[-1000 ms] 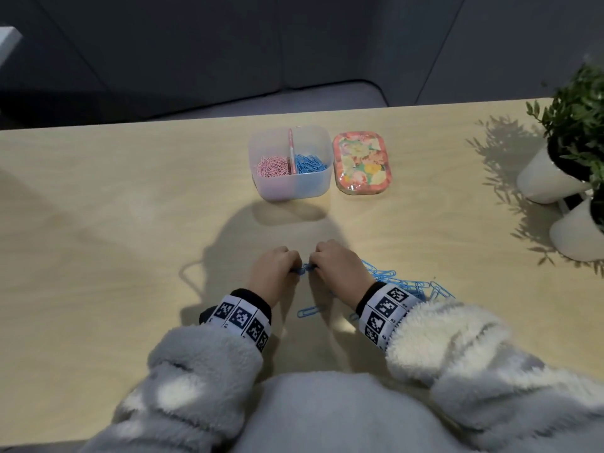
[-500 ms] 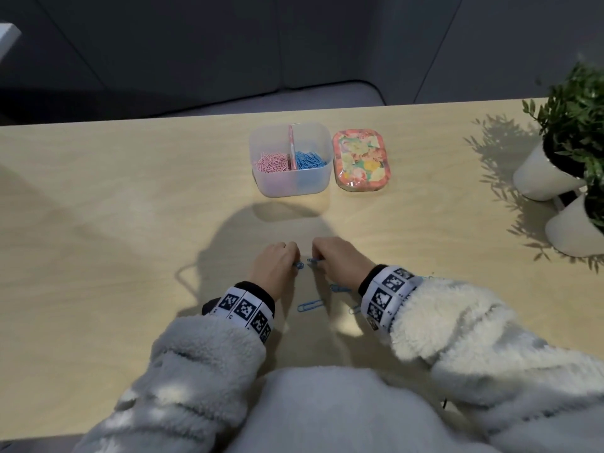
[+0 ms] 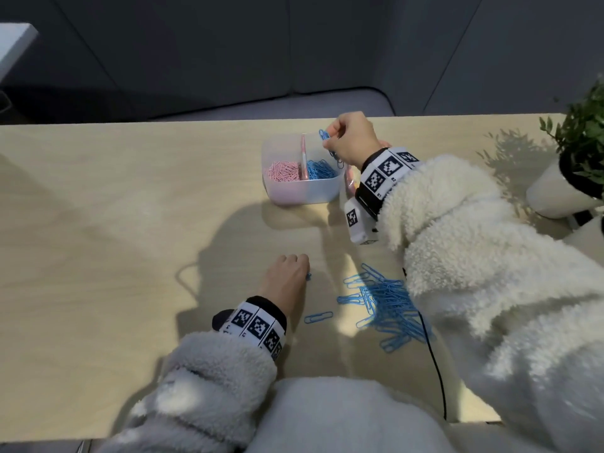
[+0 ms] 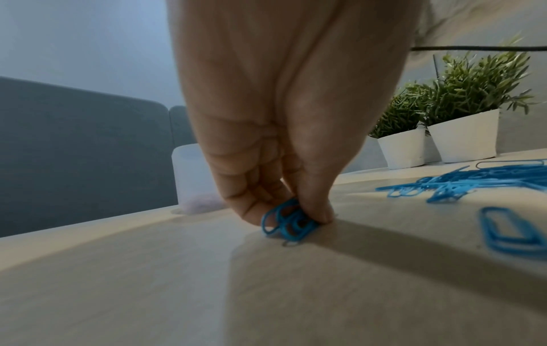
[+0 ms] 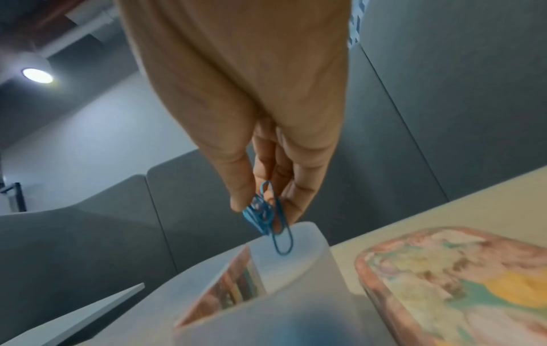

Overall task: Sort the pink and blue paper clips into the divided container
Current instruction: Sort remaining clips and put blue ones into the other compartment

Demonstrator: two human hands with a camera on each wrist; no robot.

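Right hand (image 3: 351, 138) is up over the divided container (image 3: 302, 194), pinching a small bunch of blue clips (image 5: 264, 214) above the right compartment, one clip dangling past the rim. Left hand (image 3: 287, 276) sits down on the counter (image 3: 114, 240) with fingertips closed around a few blue clips (image 4: 288, 221); only the wrist view really shows those. Inside the container, pink clips (image 3: 283, 171) lie left of the divider and blue clips (image 3: 322, 170) right. A loose blue pile (image 3: 389, 304) lies near the right sleeve, one stray clip (image 3: 318, 317) beside it. Floral lid (image 5: 461, 285) shows clearly only from the right wrist. Potted plants (image 4: 455, 131) stand far right. No readable writing, just black-and-white marker bands (image 3: 385, 171) on both wrists.
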